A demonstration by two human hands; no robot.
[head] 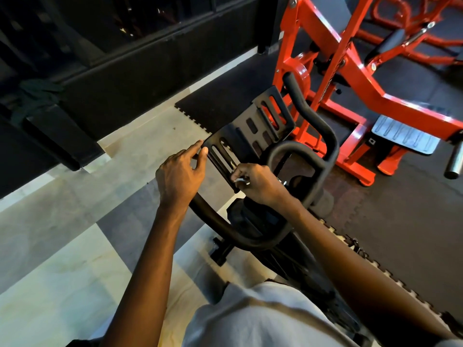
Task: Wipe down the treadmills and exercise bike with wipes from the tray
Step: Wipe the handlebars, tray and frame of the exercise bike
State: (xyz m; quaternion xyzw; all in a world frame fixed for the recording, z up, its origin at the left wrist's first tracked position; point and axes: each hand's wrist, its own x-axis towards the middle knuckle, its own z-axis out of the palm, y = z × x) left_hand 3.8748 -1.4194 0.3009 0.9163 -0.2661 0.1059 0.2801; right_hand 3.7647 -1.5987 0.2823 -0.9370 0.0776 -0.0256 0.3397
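A black exercise bike [253, 229] stands below me, its curved handlebars [313, 126] looping to the right. A black slotted console bracket [253, 126] sits on top of them. My left hand [180, 171] pinches the bracket's near left corner between thumb and forefinger. My right hand [255, 184] is curled at the bracket's lower edge and grips a small whitish, crumpled thing [239, 180], perhaps a wipe; most of it is hidden in the fist. No tray is in view.
A red weight machine [350, 76] with a ribbed metal footplate [406, 134] stands close on the right, on black rubber mats [400, 221]. Pale floor tiles [75, 246] lie to the left. A dark low wall or rack [100, 71] runs along the back left.
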